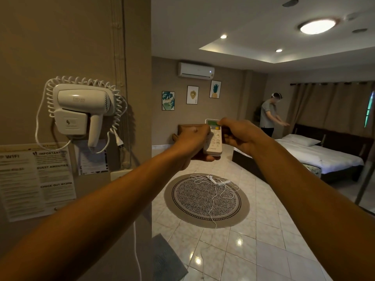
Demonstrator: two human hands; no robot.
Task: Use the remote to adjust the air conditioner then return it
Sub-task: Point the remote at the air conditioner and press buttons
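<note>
A white remote (213, 146) with a green display is held upright at arm's length, pointed toward the far wall. My left hand (194, 145) wraps around its left side and underside. My right hand (238, 134) touches the remote's upper right, a fingertip resting by the display and yellow button. The white air conditioner (196, 70) hangs high on the far wall, above three framed pictures (192, 95).
A wall-mounted hair dryer (83, 110) with a coiled cord and paper notices (36, 179) sit on the near left wall. A round rug (206, 199) with white cables lies on the tiled floor. A bed (316, 155) stands right, a person (269, 114) beside it.
</note>
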